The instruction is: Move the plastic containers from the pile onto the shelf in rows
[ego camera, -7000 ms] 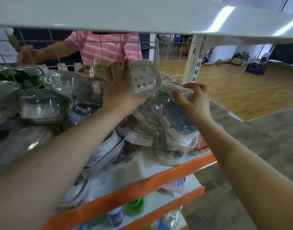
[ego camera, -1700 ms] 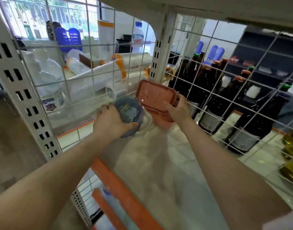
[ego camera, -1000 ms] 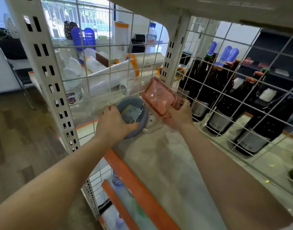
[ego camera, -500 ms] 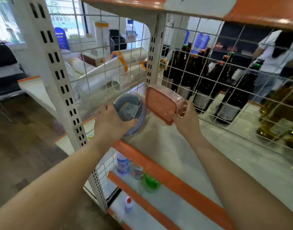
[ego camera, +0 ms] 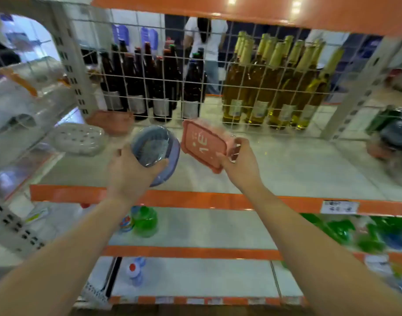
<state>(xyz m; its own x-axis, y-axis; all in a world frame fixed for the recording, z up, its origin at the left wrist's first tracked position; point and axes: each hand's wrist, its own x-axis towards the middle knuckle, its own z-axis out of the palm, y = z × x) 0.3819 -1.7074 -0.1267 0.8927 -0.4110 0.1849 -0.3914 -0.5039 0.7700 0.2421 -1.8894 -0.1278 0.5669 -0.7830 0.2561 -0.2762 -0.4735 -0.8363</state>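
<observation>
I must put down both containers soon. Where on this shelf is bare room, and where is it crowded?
The shelf is bare from the right hand rightward, between the wire grid and the orange edge. Crowded: the far left, with the white dish and pink box, and the far right pile.

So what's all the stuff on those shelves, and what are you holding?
round container: one, blue-grey, held above the shelf front
rectangular container: one, pink, held beside it
white dish: one, on the shelf, left
pink tub: one, back left of the shelf
dark bottles: several, brown, behind the wire grid
yellow bottles: several, gold-topped, behind the grid, right
green packs: a few, lower shelf, right
left hand: grip round the round container
right hand: grip on the rectangular container
</observation>
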